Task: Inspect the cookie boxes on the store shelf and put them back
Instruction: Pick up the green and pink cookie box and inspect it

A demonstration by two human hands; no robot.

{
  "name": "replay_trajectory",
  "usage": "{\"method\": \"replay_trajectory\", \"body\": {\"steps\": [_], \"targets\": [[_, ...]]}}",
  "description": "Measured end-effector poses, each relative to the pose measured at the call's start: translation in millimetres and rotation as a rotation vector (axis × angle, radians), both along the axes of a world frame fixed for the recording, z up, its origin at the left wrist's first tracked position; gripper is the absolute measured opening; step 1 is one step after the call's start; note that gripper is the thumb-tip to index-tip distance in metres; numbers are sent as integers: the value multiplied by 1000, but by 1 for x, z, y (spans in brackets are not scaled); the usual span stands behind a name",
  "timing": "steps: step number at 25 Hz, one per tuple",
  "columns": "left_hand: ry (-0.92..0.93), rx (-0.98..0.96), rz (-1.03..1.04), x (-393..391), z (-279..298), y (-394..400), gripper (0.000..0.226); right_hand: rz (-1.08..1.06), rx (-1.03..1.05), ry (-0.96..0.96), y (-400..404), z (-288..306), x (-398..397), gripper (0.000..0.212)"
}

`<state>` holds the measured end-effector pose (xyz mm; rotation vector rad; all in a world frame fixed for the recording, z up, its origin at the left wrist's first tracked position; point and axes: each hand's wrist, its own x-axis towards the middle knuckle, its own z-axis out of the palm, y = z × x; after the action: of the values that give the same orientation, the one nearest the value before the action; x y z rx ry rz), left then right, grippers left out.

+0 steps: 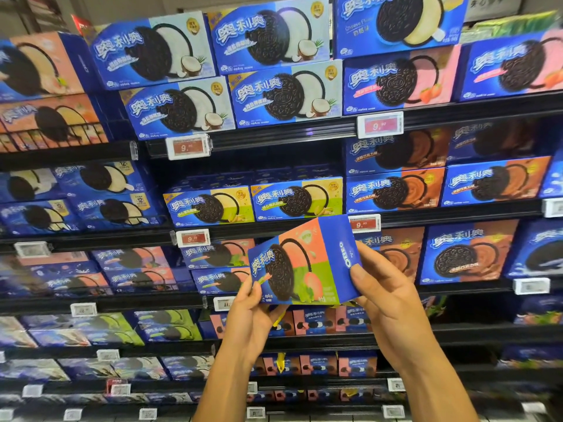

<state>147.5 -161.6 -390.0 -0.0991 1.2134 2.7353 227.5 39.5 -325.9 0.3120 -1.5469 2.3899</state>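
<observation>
Both hands gripping cookie box (300,263), left hand (254,312) pinching lower corner, right hand (385,295) curled round side

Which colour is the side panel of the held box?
Blue, with white lettering; the head view shows the side panel.

Dark shelving (274,135) fills the whole view in several tiers, each front rail carrying white price tags (380,124); a black wire rack (51,137) stands at left. Lighting is bright above, dimmer lower down.

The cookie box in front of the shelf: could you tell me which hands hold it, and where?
Both: the left hand pinches the cookie box at its lower left corner, the right hand grips its right end.
</observation>
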Motion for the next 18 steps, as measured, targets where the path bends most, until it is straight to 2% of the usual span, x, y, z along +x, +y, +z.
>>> {"method": "replay_trajectory", "body": {"steps": [4, 6, 10, 15, 18], "targets": [[32, -15, 33, 7, 9, -15, 54, -7, -160, -62, 12, -8, -4, 32], [79, -20, 60, 12, 17, -23, 57, -4, -230, -85, 19, -13, -8, 36], [195, -49, 93, 21, 34, -27, 45, 50, -305, -103, 22, -21, -14, 41], [270, -23, 29, 28, 46, -34, 63, 91, -350, -147, 22, -32, -22, 35], [258, -69, -35, 30, 46, -36, 62, 83, -376, -149, 23, -34, -23, 36]]}}
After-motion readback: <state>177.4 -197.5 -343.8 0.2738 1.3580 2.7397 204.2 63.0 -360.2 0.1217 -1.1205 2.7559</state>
